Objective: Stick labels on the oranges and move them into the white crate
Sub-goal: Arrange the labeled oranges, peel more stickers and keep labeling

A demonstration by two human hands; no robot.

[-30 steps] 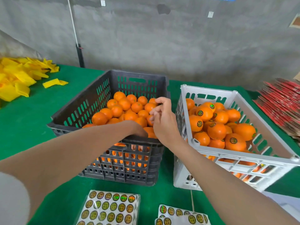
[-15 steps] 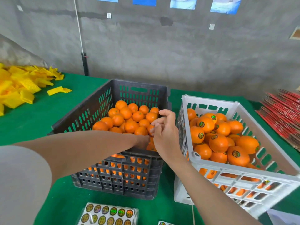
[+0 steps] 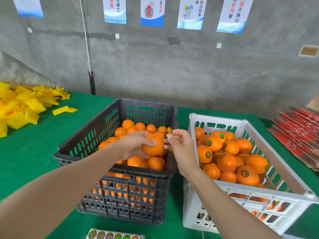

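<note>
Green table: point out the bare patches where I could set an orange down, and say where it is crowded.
The green table is bare between the yellow foam nets and the black crate, and behind both crates. It is crowded between the black crate and the white crate, and beside the label sheet.

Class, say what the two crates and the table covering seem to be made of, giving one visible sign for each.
Black slotted crate: apparently moulded plastic, matt, judging by its uniform slots and grid. White slotted crate: likewise moulded plastic, slightly glossier, with ribbed rims. Green table covering: probably felt-like cloth, since it looks flat, matt and without shine.
</note>
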